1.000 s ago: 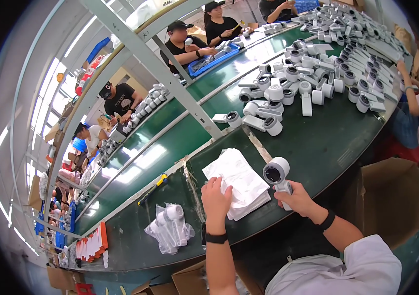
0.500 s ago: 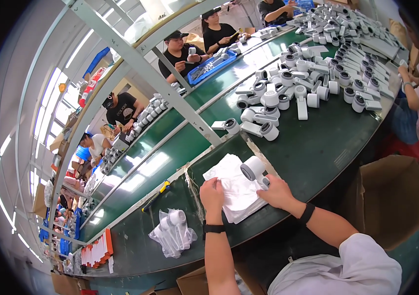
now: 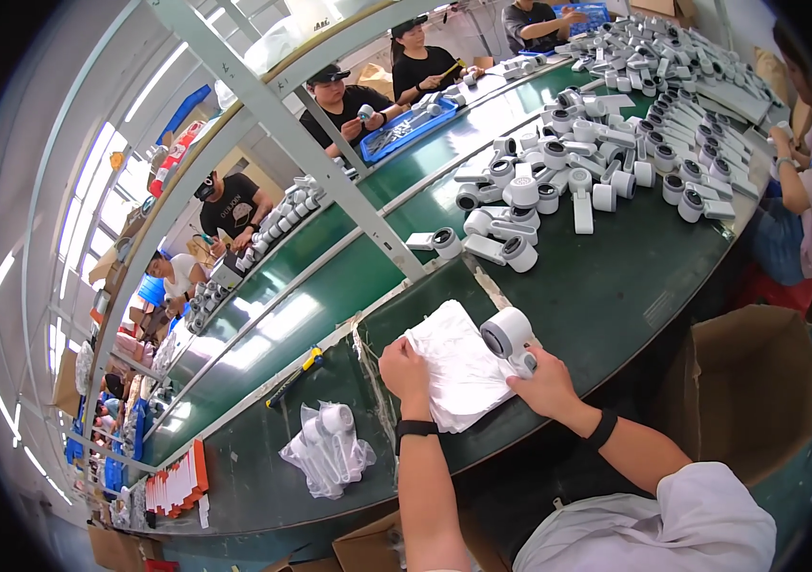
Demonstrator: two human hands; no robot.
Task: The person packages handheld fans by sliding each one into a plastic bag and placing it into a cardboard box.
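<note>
- A green workbench curves across a bright workshop; co-workers sit beyond it, toward eleven o'clock.
- Gray-white handheld device: held at the stack's right edge, its dark round face toward nine o'clock.
- Right hand: at the device's four to five o'clock, gripping its handle.
- Left hand: at the device's eight to nine o'clock, apart from it, fingers curled at the stack's edge; whether they pinch it, I cannot tell.
- White stack of thin bags or sheets: between the hands.
- Bagged devices: eight o'clock.
- Loose device pile: twelve to one.
- Open carton: three to four.
</note>
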